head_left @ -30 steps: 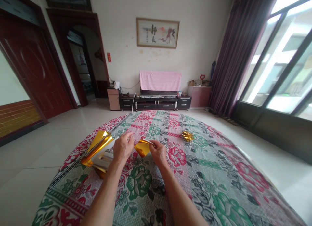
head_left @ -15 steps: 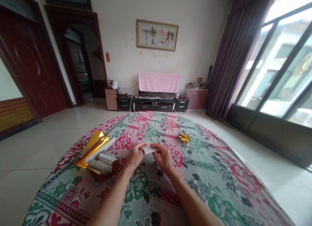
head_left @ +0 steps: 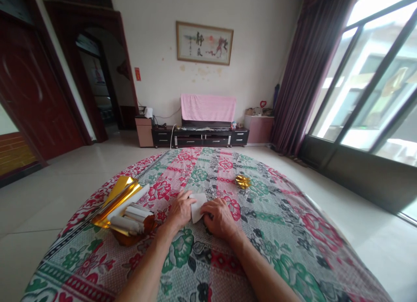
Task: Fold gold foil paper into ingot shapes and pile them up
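Between my hands is a small piece of white paper (head_left: 197, 207), low over the flowered tablecloth (head_left: 182, 254) or lying on it; I cannot tell which. My left hand (head_left: 180, 210) grips its left edge, thumb on top. My right hand (head_left: 219, 216) curls around its right edge, and the fingertips are partly hidden. To the left, gold foil sheets (head_left: 122, 195) and several white rolls (head_left: 130, 219) lie in a brownish-orange container (head_left: 125, 239). A small crumpled or folded gold foil piece (head_left: 243, 181) rests beyond my right hand.
The cloth covers a rounded table. Past its far edge stands a low black TV cabinet (head_left: 202, 140), with a pink cloth (head_left: 208, 107) draped over the screen. Purple curtains (head_left: 302, 71) and a large window are on the right, a dark red door (head_left: 35, 84) on the left.
The white paper has gone from a thin, nearly edge-on strip to a wider flat face turned toward me. Both hands have lowered slightly with it, and the view has shifted a little.
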`<state>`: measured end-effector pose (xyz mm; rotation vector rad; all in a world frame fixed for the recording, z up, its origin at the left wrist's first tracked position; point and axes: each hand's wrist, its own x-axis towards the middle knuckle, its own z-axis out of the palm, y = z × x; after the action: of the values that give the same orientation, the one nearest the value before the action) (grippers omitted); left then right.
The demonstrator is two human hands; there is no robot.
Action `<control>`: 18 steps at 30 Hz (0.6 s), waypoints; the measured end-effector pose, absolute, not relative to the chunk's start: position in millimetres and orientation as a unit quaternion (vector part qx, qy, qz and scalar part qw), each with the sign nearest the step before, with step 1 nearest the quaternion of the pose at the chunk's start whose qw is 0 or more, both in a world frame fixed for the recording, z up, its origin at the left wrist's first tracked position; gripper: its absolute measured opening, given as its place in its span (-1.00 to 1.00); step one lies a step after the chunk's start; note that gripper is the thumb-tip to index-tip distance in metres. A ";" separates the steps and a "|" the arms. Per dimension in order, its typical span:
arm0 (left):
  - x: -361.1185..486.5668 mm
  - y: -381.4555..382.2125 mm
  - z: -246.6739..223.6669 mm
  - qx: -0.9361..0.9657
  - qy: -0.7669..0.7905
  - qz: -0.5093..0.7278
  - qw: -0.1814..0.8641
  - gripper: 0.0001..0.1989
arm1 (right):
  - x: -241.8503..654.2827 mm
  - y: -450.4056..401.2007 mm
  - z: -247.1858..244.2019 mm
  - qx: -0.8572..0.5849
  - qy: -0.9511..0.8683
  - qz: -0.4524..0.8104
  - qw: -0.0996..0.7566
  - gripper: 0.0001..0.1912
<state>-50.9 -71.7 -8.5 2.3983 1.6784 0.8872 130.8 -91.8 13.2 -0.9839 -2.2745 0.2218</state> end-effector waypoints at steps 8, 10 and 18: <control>-58.2 -90.9 12.8 0.756 0.516 0.349 0.198 -0.75 | 130.9 -84.2 6.4 -0.377 -0.854 0.081 0.349 -0.83; -57.2 -93.3 16.7 0.753 0.501 0.363 0.226 -0.75 | 130.3 -80.8 2.2 -0.377 -0.851 0.089 0.355 -0.84; -49.5 -81.9 0.2 0.763 0.513 0.360 0.158 -0.88 | 133.5 -76.1 3.8 -0.361 -0.845 0.130 0.372 -0.87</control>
<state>-49.5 -81.9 0.2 2.1824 1.4656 1.0296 133.5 -76.1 3.8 -0.9264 -2.1654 0.3339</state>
